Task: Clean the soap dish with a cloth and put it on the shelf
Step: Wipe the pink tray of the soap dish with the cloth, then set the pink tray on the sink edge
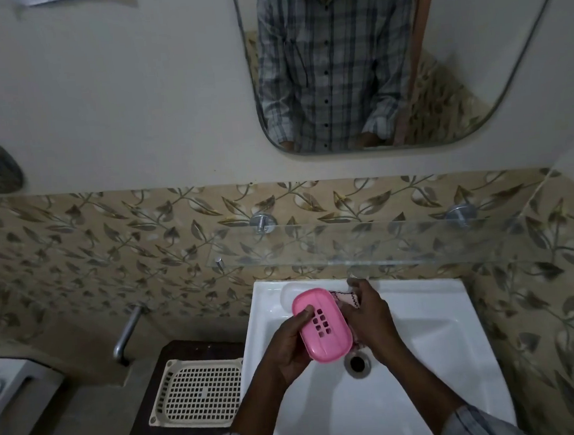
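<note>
One pink dish point(321, 324), held over the sink point(426, 343) toward its back-left corner. The left hand point(289, 347) is curled round its left side, thumb on top. The right hand point(369, 320) clutches one cloth point(345, 297) against the dish's right side. One glass shelf point(400, 239) above on two pegs point(262, 223) — one cream tray point(196, 396) off left.

Cream tray point(196, 392) lies on dark, perhaps wooden, stool point(196, 347).

Bare left hand point(291, 351), right hand point(373, 327); grey-white checked sleeves point(480, 425); mirrored shirt point(331, 59) same check, dark buttons.
</note>
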